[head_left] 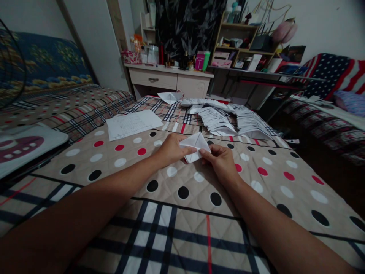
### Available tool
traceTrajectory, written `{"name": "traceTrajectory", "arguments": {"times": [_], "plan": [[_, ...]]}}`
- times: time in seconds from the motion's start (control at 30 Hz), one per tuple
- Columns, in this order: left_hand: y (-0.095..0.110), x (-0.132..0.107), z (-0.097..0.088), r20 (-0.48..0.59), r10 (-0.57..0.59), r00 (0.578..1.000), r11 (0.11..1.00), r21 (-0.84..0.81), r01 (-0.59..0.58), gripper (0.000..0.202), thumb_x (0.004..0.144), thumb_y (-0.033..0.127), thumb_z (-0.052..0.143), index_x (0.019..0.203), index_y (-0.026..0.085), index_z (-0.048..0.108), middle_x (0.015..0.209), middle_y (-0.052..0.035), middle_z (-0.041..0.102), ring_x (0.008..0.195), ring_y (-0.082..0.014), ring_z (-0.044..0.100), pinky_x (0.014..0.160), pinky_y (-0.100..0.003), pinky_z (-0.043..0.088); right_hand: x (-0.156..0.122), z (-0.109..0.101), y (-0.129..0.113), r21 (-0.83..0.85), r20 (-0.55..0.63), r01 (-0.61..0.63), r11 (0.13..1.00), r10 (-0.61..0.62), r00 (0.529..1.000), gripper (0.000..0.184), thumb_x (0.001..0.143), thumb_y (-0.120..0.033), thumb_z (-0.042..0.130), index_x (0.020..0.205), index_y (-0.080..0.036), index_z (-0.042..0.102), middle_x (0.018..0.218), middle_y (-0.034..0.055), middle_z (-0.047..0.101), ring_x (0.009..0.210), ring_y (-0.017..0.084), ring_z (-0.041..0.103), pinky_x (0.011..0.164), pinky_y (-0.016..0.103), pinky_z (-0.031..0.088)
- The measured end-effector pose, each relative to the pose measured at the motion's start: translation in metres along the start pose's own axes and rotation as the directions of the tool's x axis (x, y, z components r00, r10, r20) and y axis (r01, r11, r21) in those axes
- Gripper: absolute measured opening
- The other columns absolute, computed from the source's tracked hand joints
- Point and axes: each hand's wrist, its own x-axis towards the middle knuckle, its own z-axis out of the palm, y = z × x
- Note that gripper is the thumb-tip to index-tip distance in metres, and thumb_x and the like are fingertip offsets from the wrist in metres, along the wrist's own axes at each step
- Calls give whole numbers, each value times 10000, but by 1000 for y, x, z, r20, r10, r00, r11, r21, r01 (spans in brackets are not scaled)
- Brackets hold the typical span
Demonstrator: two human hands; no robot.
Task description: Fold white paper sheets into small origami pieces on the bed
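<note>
A small piece of folded white paper (196, 141) with diagonal creases is held up just above the spotted cover. My left hand (172, 149) grips its left edge, thumb lying on the front. On the right side, my right hand (218, 158) pinches the lower right part between thumb and fingers. The backs of the paper and some fingertips are hidden. Beyond my hands, rows of folded paper pieces (215, 120) lie packed together, with another row (252, 123) to the right. A separate folded paper (170, 97) rests farther back, and flat printed sheets (134, 123) lie to the left.
The quilted bedspread (182, 232) has dots and plaid bands. A white folding table (31, 146) stands at the left edge. Behind the bed are a cream dresser (159, 79) with bottles and boxes, and a shelf unit (238, 49). A flag-patterned cushion (327, 76) is at far right.
</note>
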Motion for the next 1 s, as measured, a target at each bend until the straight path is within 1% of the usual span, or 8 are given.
{"name": "traceTrajectory", "arguments": {"times": [0.17, 0.33, 0.4, 0.53, 0.67, 0.77, 0.9, 1.0], "plan": [[-3, 2, -3, 60, 32, 998, 999, 8, -32, 190, 713, 245, 721, 818, 87, 711, 669, -22, 662, 562, -111, 589, 498, -198, 436, 0, 0, -2, -8, 82, 0, 1000, 0, 997, 331, 732, -410, 702, 548, -169, 569, 456, -37, 488, 421, 75, 357, 424, 227, 213], [-2, 4, -3, 122, -159, 980, 984, -61, 168, 151, 845, 186, 580, 748, 87, 638, 494, 12, 573, 381, -81, 513, 387, -173, 397, 0, 1, -3, -30, 112, -27, 999, 31, 993, 377, 746, -462, 675, 541, -169, 554, 441, -41, 457, 399, 65, 307, 399, 231, 165], [-4, 6, -4, 145, -169, 975, 975, -121, 187, 147, 852, 198, 594, 765, 87, 637, 510, 4, 596, 380, -79, 528, 384, -165, 409, 0, 0, -4, -35, 114, -36, 999, 40, 993, 370, 751, -445, 669, 536, -171, 545, 442, -35, 476, 393, 67, 334, 396, 226, 185], [-13, 11, -7, 82, -184, 980, 959, -203, 197, 216, 829, 298, 670, 846, 83, 669, 540, -18, 643, 408, -85, 562, 371, -150, 387, -1, 0, -7, -53, 124, -43, 998, 49, 991, 355, 788, -397, 629, 531, -168, 547, 422, -31, 481, 372, 65, 372, 392, 216, 215], [-18, 12, -6, 4, -214, 977, 944, -257, 208, 343, 911, 393, 552, 799, 89, 665, 503, -16, 622, 387, -81, 547, 364, -156, 373, -3, 2, -9, -49, 109, -24, 999, 29, 994, 355, 808, -378, 612, 531, -165, 553, 422, -21, 509, 354, 62, 392, 382, 208, 235], [-17, 9, -2, 23, -188, 982, 928, -323, 185, 347, 890, 425, 581, 826, 93, 654, 542, -22, 642, 419, -85, 582, 389, -152, 401, -4, 2, -10, -36, 50, -19, 999, 21, 999, 335, 814, -362, 609, 548, -164, 560, 435, -14, 538, 352, 66, 421, 383, 201, 277], [-14, 3, 4, 152, -138, 979, 891, -412, 190, 349, 710, 196, 790, 1005, 106, 627, 668, -24, 705, 558, -129, 678, 508, -191, 525, -3, 3, -8, 7, -38, -23, 1000, 23, 999, 296, 811, -365, 615, 597, -165, 572, 493, 3, 598, 378, 90, 503, 402, 203, 364], [-12, 2, 8, 159, -177, 971, 886, -404, 228, 112, 773, 82, 692, 865, 84, 628, 671, -43, 711, 583, -131, 692, 539, -204, 547, -2, 4, -6, 63, -8, -33, 997, 33, 999, 284, 790, -389, 646, 629, -168, 570, 561, 18, 642, 407, 111, 556, 420, 217, 415]]}}
